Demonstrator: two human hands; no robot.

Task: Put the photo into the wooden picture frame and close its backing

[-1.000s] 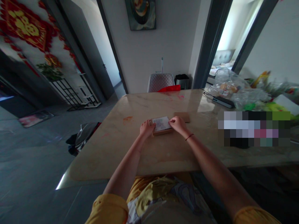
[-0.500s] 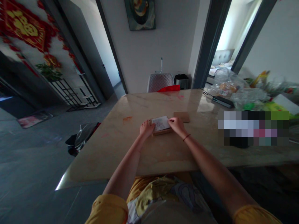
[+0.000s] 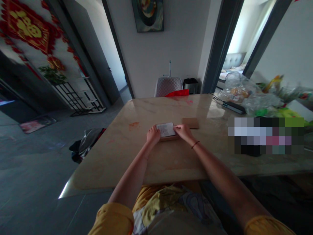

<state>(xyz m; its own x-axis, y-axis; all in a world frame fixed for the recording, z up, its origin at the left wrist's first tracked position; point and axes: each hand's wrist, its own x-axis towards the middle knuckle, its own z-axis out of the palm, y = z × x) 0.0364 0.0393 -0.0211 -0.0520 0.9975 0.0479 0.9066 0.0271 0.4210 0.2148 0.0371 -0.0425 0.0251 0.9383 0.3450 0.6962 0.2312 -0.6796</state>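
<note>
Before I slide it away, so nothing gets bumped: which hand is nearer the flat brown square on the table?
Right. The right hand sits at the square's near corner; contact is hard to tell. The left hand is farther off, beyond the white card.

Item: white card (image 3: 166,129), small, rectangular, faint grey print, too blurred to read
Pose: lying flat, long side across the view
Location: on top of a flat brown box (image 3: 168,138), near the middle of a marble tabletop (image 3: 117,153)
Box: wood or cardboard, cannot tell which; front edge showing below the card
Contact: card's side edges touched by fingers of both hands
</note>
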